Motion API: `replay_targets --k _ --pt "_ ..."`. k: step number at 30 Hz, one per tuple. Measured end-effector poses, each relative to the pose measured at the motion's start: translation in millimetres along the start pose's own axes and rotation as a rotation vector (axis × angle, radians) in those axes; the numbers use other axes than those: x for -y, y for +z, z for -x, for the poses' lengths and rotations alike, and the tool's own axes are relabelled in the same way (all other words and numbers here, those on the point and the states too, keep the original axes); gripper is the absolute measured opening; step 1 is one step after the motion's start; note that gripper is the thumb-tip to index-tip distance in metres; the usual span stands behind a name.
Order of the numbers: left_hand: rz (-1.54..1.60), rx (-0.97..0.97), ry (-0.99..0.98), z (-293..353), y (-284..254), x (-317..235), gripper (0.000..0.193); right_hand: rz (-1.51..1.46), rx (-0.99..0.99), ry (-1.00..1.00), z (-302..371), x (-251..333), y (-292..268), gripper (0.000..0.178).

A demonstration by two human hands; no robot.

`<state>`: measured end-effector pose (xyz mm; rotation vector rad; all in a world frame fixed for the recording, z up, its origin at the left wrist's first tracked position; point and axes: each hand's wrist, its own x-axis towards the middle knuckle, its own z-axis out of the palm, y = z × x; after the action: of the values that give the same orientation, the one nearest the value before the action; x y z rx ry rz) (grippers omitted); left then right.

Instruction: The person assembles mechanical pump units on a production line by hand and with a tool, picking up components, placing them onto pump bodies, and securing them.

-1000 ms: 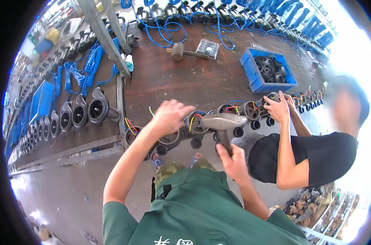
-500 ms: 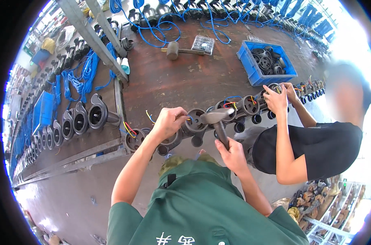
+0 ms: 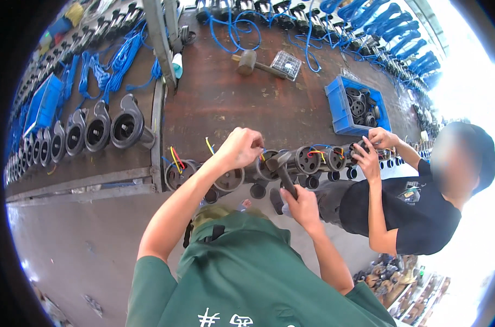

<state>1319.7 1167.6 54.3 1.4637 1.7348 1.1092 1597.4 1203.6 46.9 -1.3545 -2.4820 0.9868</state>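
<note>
A row of round dark motor housings (image 3: pixel 308 160) lines the bench's front edge, coloured wires poking out of several. My left hand (image 3: pixel 241 148) is closed in a pinch at the wires (image 3: pixel 263 156) of one housing (image 3: pixel 265 168); its fingertips partly hide them. In my right hand (image 3: pixel 302 205) is a hammer (image 3: pixel 287 183), gripped by its handle. The hammer's head overlaps the right side of that same housing; whether it touches cannot be told. Left of my hands stand two more housings, one with red and yellow wires (image 3: pixel 176 157).
A co-worker in black (image 3: pixel 400 212) handles a housing at the right. A blue crate (image 3: pixel 343 121) of dark round parts, a mallet (image 3: pixel 247 62) and a clear box (image 3: pixel 286 65) lie on the bench. A metal post (image 3: pixel 159 43) rises left; pump casings (image 3: pixel 129 126) stand beyond it.
The hammer head has moved left, onto the housing beside my left hand. My left hand has risen slightly and still pinches. The whole view has turned a little.
</note>
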Motion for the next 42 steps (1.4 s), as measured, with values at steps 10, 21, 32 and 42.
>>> replay_targets --k 10,21,32,42 --pt "-0.025 0.099 0.029 -25 -4 19 0.019 0.037 -0.054 -0.035 0 -19 21 0.035" --pt "0.006 0.135 0.005 -33 -6 26 0.020 0.119 -0.081 -0.037 0 1 25 0.033" --pt "0.089 0.167 -0.064 -34 -2 35 0.021 0.113 -0.111 -0.088 0 -7 28 0.028" --pt "0.038 0.157 -0.058 -33 -5 32 0.021 -0.128 -0.172 -0.076 5 18 -3 0.032"
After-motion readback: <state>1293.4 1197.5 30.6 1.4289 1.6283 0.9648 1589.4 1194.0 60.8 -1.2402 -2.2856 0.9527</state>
